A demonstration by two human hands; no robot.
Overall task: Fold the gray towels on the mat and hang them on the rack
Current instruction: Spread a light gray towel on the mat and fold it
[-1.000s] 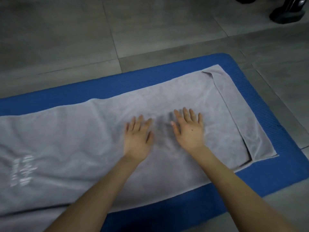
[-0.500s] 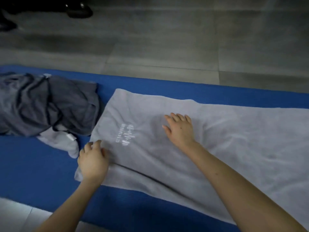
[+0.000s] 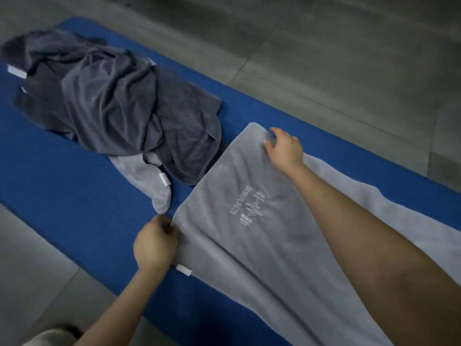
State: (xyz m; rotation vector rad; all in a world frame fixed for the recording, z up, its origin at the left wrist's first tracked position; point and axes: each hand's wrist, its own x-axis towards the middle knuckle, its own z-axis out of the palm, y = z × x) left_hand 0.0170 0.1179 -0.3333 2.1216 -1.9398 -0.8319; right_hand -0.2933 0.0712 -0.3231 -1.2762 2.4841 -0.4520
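A light gray towel [image 3: 262, 245] with a white stitched logo lies spread flat along the blue mat [image 3: 82, 211]. My left hand [image 3: 154, 243] pinches the towel's near left corner, close to a small white tag. My right hand [image 3: 284, 148] grips the far left corner, fingers curled over its edge. To the left, a heap of dark gray towels [image 3: 119, 103] lies crumpled on the mat, with another light gray towel [image 3: 149, 181] poking out from under it. No rack is in view.
Gray floor tiles [image 3: 336, 58] surround the mat on the far side and at the near left. A knee or shoe shows at the bottom left edge [image 3: 50, 337].
My view has swung left to the towel's logo end. Both hands left the towel's middle, where they lay flat, and now grip its two left corners.
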